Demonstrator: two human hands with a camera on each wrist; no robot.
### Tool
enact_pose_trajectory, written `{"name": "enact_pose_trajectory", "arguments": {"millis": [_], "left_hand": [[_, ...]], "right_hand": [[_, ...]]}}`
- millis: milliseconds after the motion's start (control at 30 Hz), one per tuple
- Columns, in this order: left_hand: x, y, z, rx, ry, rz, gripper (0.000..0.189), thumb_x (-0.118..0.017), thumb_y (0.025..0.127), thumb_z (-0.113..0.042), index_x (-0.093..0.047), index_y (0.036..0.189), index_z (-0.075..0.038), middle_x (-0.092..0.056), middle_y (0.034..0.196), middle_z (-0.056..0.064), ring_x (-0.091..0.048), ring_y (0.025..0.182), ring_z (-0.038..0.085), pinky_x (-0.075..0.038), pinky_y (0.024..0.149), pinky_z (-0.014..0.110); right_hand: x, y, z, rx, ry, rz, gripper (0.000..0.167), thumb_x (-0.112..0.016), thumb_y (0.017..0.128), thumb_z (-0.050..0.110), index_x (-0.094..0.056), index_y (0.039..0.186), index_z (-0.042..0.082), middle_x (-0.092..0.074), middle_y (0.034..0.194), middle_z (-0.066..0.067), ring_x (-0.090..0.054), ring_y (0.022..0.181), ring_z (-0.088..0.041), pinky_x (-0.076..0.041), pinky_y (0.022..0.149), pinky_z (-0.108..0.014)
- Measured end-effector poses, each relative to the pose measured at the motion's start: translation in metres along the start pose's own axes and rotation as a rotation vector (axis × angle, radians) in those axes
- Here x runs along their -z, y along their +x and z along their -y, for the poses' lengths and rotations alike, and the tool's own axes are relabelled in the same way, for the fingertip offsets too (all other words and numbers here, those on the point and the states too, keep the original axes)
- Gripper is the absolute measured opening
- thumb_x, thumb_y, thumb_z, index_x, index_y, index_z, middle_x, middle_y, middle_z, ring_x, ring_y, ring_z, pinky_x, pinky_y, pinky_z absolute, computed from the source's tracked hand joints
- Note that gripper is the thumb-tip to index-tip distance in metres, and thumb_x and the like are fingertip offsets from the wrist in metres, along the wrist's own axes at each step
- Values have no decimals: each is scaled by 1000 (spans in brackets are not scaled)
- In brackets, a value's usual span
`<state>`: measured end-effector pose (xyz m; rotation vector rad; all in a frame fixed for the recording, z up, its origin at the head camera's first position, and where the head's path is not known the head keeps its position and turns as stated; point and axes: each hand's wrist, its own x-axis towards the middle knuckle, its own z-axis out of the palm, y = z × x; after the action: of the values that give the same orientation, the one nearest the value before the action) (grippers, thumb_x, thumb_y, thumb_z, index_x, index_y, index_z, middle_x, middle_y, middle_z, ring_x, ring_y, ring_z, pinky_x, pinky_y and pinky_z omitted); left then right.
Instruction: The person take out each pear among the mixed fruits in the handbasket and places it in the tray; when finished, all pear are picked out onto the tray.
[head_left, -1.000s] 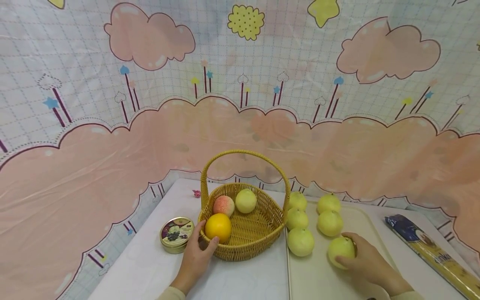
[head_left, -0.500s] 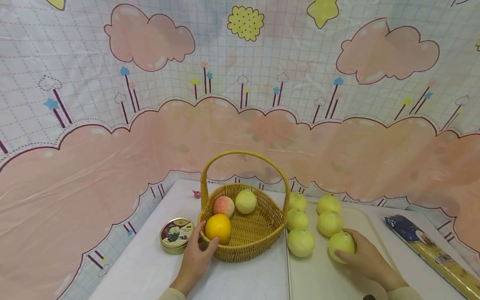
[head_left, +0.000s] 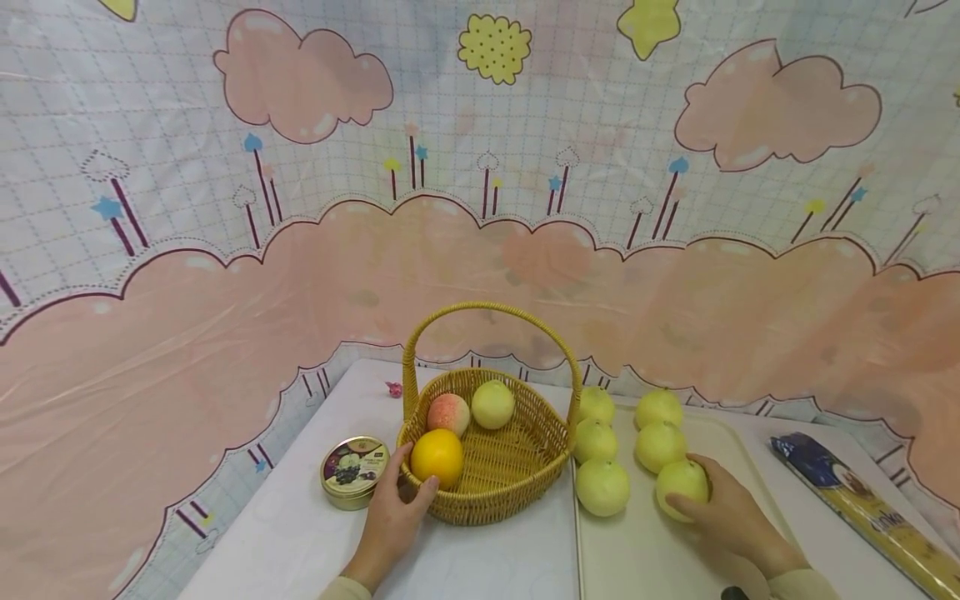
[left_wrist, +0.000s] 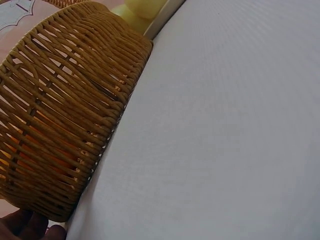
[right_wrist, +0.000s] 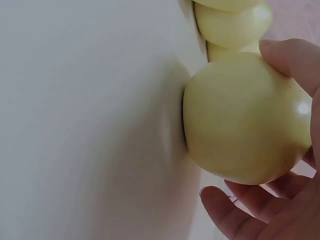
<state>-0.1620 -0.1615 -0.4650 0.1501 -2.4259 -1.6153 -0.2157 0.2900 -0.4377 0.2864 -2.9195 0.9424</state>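
Note:
My right hand (head_left: 731,517) holds a pale yellow-green round fruit (head_left: 681,491) on the cream tray (head_left: 622,567), thumb on one side and fingers on the other. In the right wrist view the fruit (right_wrist: 245,117) appears to rest against the tray surface. Two like fruits (head_left: 660,447) stand behind it, and a second row of fruits (head_left: 602,487) lies to its left. With its thumb and fingers, my left hand (head_left: 393,517) grips the near left rim of a wicker basket (head_left: 491,506). Inside lie an orange (head_left: 437,458), a peach (head_left: 448,414) and a pale green fruit (head_left: 492,404).
A round tin (head_left: 354,471) with grapes on its lid stands left of the basket. A long blue and gold packet (head_left: 862,508) lies right of the tray. A small pink object (head_left: 393,388) sits at the back left. A patterned curtain (head_left: 480,267) hangs behind the table.
My right hand has moved the pale fruit slightly away from me, toward the fruits behind it. My left hand and the basket look unchanged.

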Motion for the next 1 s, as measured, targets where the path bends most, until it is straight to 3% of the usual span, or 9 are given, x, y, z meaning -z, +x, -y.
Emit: {"name": "enact_pose_trajectory", "arguments": {"millis": [200,533,1000], "left_hand": [[0,-1,-1,-9,2,1,72,-66,97,-38,-32,152,-6,-30,157,24,-26,144,44,-24,114,61],[0,1,1,5,0,6,74,-66,96,-39,-31,153,-6,-28,158,23,-25,145,43,-23,115,60],[-1,2,1,-3,-9,5,73,-66,96,-37,-31,153,-6,-29,158,23,-25,145,43,-23,115,60]], "right_hand": [[4,-1,3,-24,-3,17,95,-73,89,47,-31,145,-15,-41,139,-42,-43,124,-58,-39,99,-69],[25,-5,29,142,-23,-132,83,-76,90,32,-36,142,-17,-41,136,-40,-44,120,-56,-48,86,-68],[28,-8,77,240,50,-167,74,-78,88,21,-39,143,-10,-42,140,-33,-46,123,-49,-50,89,-62]]}}
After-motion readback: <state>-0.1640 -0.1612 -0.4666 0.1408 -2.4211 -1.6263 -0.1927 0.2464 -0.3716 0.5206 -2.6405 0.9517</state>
